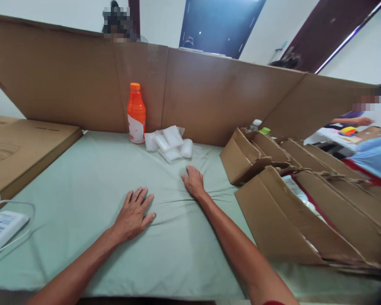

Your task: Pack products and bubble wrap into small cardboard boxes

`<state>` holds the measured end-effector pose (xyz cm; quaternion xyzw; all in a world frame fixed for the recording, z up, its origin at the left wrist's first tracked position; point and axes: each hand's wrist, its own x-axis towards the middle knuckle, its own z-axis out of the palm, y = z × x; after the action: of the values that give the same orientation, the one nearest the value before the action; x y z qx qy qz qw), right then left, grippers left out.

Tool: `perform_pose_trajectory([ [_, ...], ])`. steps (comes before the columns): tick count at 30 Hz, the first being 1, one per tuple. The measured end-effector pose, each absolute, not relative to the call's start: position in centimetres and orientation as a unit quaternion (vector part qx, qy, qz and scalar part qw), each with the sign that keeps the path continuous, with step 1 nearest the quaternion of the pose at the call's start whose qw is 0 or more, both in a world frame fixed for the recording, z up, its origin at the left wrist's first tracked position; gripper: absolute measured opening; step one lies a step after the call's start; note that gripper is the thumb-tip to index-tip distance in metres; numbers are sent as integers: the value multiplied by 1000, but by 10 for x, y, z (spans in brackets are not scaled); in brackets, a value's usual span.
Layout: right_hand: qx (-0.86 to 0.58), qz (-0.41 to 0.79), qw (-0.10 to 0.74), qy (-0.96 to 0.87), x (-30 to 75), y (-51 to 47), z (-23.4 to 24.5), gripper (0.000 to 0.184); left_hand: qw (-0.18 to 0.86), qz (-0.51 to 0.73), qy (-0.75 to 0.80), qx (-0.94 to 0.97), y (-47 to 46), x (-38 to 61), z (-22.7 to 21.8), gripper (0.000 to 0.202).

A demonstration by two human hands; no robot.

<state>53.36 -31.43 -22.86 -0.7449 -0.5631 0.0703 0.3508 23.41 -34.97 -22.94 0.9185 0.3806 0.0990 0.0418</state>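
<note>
My left hand (133, 214) lies flat on the pale green cloth (82, 190), fingers spread and holding nothing. My right hand (194, 183) also rests palm down on the cloth, fingers stretched forward, with the fabric wrinkled at its wrist. Just beyond the right hand sits a small pile of white plastic-wrapped packets (169, 143). An orange bottle (136, 113) with an orange cap stands upright to the left of the packets, against the cardboard wall (209, 93).
Open cardboard boxes (288, 199) with raised flaps fill the right side. A flat cardboard carton (22, 148) lies at the left, with a white power strip (1, 228) and cable near it. Other people are partly visible behind the wall and at far right.
</note>
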Motion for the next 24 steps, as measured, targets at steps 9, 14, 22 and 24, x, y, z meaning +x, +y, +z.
perform_pose_trajectory([
  [9,-702,24,79,-707,481,-461,-217,58,-39,144,265,953,-419,201,-243,64],
  [14,-670,51,77,-737,453,-516,-216,63,-73,163,210,961,-458,192,-238,68],
  [22,-640,140,88,-750,426,-572,-203,63,-89,211,167,959,-463,181,-249,60],
  [24,-639,153,101,-747,425,-577,-200,61,-66,221,150,962,-456,182,-251,57],
])
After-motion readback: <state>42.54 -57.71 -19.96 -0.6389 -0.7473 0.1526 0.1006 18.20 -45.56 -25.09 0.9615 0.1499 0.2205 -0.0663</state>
